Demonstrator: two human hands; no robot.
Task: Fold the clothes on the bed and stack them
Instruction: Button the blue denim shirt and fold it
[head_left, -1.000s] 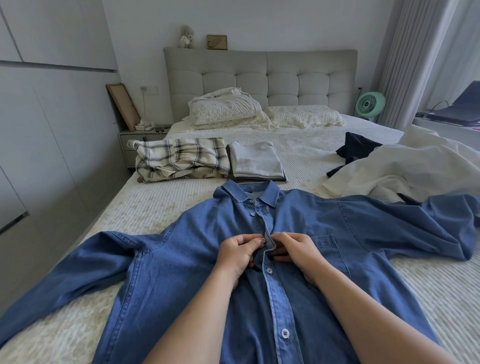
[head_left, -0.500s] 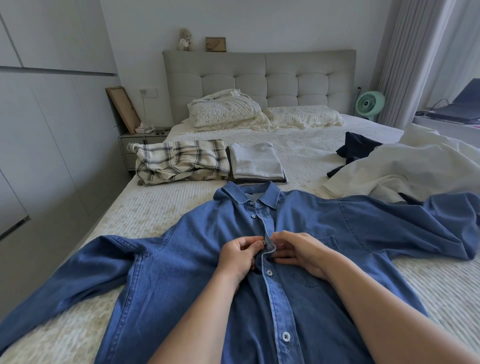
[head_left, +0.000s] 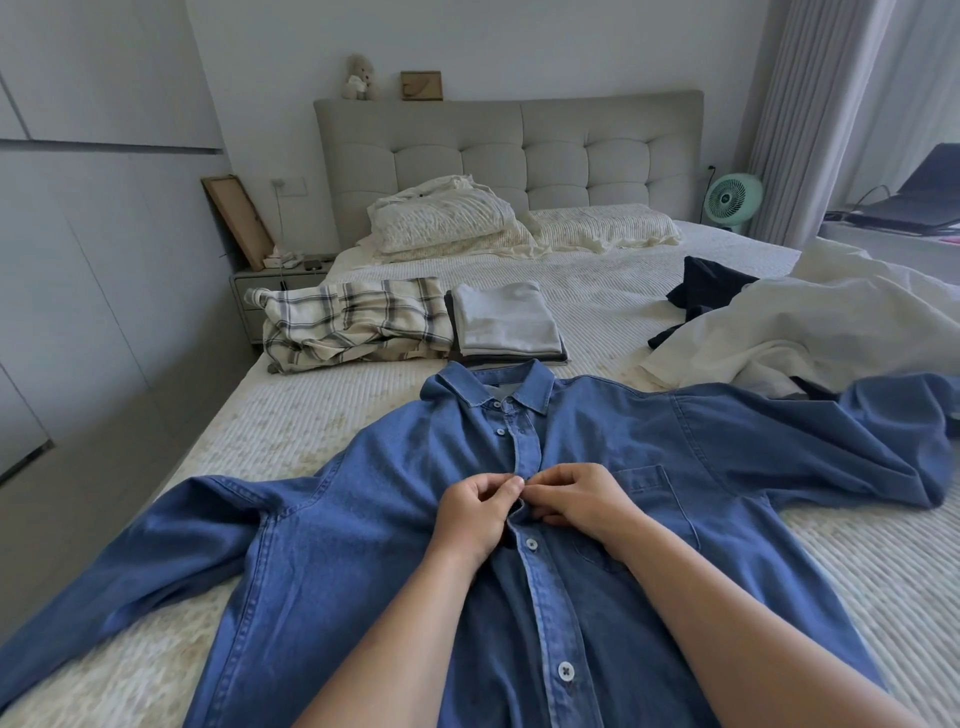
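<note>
- Since the earlier frames your hands barely shifted; both stayed pinched at the shirt's front strip, and the raised fold of strip between them had flattened.
- Your left hand (head_left: 475, 512) had fingers curled, thumb and forefinger pinching the left edge of the strip at mid-chest.
- Your right hand (head_left: 574, 493) was curled too, fingertips nipping the strip's right edge, touching the left hand's fingertips.
- Whether a button sat between the fingers, you couldn't tell; it was hidden.
- The blue shirt (head_left: 363, 545) lay face up across the bed (head_left: 883, 571), collar toward the headboard (head_left: 519, 150), sleeves spread out left and right.
- Buttons below your hands looked done up; one near the collar too.
- A folded stack (head_left: 501, 322) with a pale top piece sat just beyond the collar, almost touching it.
- A plaid garment (head_left: 353, 325) lay roughly folded right beside the stack, on its left.
- A white sheet (head_left: 810, 343) was heaped at the right, over a dark garment (head_left: 709, 288), with the shirt's right sleeve running up to it.
- Pillows (head_left: 447, 221) sat against the headboard; a green fan (head_left: 731, 200) stood right of them.
</note>
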